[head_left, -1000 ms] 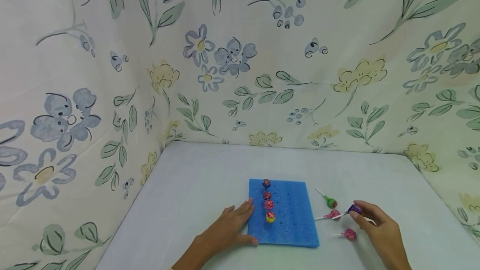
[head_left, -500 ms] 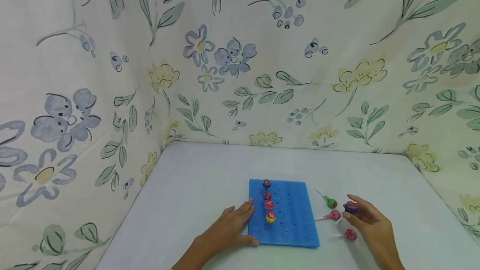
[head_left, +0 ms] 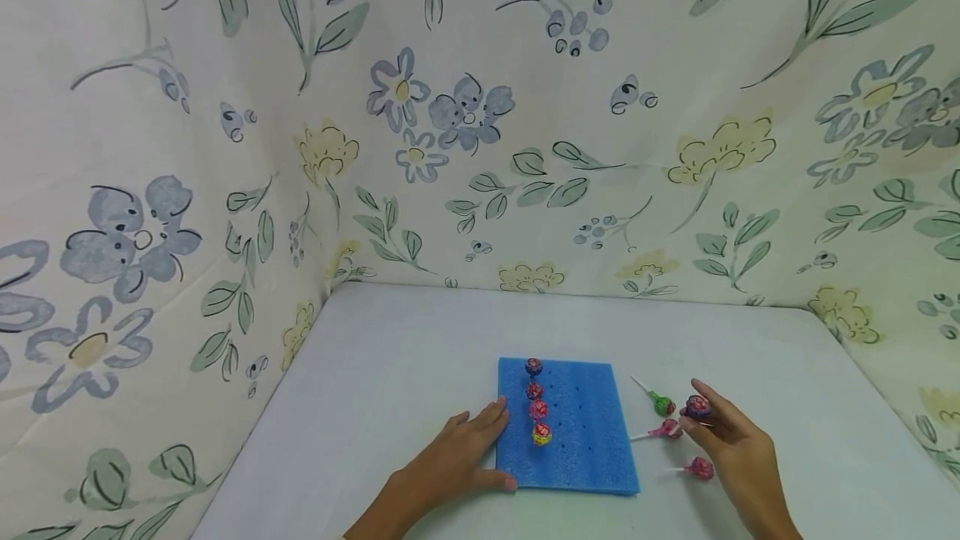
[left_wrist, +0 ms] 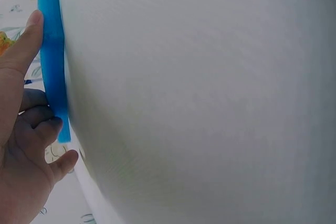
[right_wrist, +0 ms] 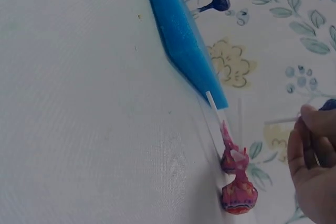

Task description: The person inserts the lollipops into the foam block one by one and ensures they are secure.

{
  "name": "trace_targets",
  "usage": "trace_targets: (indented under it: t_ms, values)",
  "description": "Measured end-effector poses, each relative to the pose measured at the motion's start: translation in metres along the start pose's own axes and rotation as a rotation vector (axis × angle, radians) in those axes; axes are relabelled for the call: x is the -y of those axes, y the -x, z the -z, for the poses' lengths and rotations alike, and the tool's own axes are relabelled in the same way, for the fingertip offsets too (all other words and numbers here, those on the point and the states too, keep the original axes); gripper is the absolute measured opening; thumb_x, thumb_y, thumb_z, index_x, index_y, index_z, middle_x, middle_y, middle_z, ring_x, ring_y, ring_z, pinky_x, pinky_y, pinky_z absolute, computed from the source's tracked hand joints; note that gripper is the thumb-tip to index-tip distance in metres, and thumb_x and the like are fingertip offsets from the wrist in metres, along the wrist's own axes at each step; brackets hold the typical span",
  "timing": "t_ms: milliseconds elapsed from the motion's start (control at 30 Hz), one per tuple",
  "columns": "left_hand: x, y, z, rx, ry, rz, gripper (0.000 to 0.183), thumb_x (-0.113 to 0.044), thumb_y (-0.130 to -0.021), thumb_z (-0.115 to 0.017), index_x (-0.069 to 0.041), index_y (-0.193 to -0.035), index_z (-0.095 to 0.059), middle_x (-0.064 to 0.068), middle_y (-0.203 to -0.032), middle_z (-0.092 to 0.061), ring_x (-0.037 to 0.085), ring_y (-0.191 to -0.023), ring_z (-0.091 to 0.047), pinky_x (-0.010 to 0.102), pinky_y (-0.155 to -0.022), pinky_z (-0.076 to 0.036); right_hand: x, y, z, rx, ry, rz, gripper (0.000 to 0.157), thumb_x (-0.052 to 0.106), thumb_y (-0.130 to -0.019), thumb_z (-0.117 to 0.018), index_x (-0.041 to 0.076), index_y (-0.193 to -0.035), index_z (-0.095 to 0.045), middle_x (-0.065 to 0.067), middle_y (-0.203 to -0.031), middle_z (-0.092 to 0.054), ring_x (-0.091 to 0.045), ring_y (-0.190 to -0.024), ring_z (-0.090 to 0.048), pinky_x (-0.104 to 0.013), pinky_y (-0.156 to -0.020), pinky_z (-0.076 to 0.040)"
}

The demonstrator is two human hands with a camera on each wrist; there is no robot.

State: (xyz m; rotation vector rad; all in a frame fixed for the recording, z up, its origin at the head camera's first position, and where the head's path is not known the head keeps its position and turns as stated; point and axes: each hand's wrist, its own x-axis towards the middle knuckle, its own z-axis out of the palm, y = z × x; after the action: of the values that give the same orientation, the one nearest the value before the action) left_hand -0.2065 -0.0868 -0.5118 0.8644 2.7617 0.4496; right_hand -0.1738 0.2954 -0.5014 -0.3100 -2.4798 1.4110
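Observation:
My left hand rests along the left edge of a blue foam board, fingers spread, thumb at its near corner. In the left wrist view the fingers touch the board's side. Several wrapped lollipops stand upright in the board in one column, from a dark one at the far end to a yellow-red one nearest me. To the right of the board, above the table, my right hand pinches a purple lollipop; its white stick shows in the right wrist view.
On the white table, right of the board, lie a green lollipop and two pink ones, one farther and one nearer me. Small holes dot the board right of the column. Floral cloth hangs behind the table.
My right hand has moved a little left and away from me, turning the purple lollipop so its stick no longer points left toward the board. The left hand has stayed put.

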Motion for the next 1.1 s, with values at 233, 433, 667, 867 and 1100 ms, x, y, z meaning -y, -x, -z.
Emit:
trace_targets:
  t_ms: [233,433,667,867,1100]
  values:
    - [0.0,0.0,0.0,0.0,-0.004,-0.001,0.099,-0.073,-0.089,-0.068,-0.013,-0.164,-0.042,0.001,-0.174,-0.031,0.018,-0.16,-0.032,0.056,-0.123,-0.037,0.002,0.0,-0.004,-0.007,-0.08,-0.072,0.031,0.02,-0.099,-0.078,0.0,-0.123,-0.076,0.006,-0.107,-0.08,-0.001,-0.09,-0.074,-0.016,-0.079,-0.06]
    - [-0.002,0.0,0.002,0.004,-0.011,0.007,0.099,-0.073,-0.088,-0.068,-0.014,-0.164,-0.042,0.0,-0.174,-0.031,0.018,-0.16,-0.032,0.056,-0.123,-0.037,0.005,-0.002,-0.009,-0.001,-0.099,-0.074,0.029,0.026,-0.097,-0.081,0.002,-0.112,-0.081,0.01,-0.099,-0.08,-0.006,-0.086,-0.074,-0.017,-0.076,-0.061]
    - [-0.003,0.001,0.003,0.008,-0.003,0.012,0.099,-0.072,-0.088,-0.069,-0.014,-0.164,-0.042,0.0,-0.174,-0.031,0.018,-0.16,-0.032,0.056,-0.123,-0.037,0.011,-0.006,-0.02,0.032,-0.144,-0.049,0.027,0.018,-0.092,-0.086,0.002,-0.113,-0.081,0.013,-0.095,-0.08,-0.009,-0.082,-0.075,-0.019,-0.071,-0.058]
    - [-0.001,0.0,0.0,0.005,0.002,0.008,0.099,-0.073,-0.089,-0.067,-0.014,-0.164,-0.041,0.0,-0.174,-0.03,0.018,-0.16,-0.032,0.056,-0.124,-0.036,0.015,-0.007,-0.035,0.044,-0.182,-0.022,0.025,0.022,-0.092,-0.086,0.002,-0.107,-0.083,0.006,-0.093,-0.081,-0.017,-0.079,-0.075,-0.024,-0.072,-0.061]
    - [-0.001,0.0,0.0,0.006,0.006,0.011,0.101,-0.074,-0.088,-0.068,-0.015,-0.165,-0.041,0.0,-0.174,-0.03,0.018,-0.16,-0.032,0.056,-0.124,-0.036,0.018,-0.011,-0.051,0.07,-0.19,-0.041,0.02,0.022,-0.094,-0.084,0.003,-0.103,-0.083,0.002,-0.097,-0.082,-0.016,-0.083,-0.076,-0.025,-0.074,-0.062]
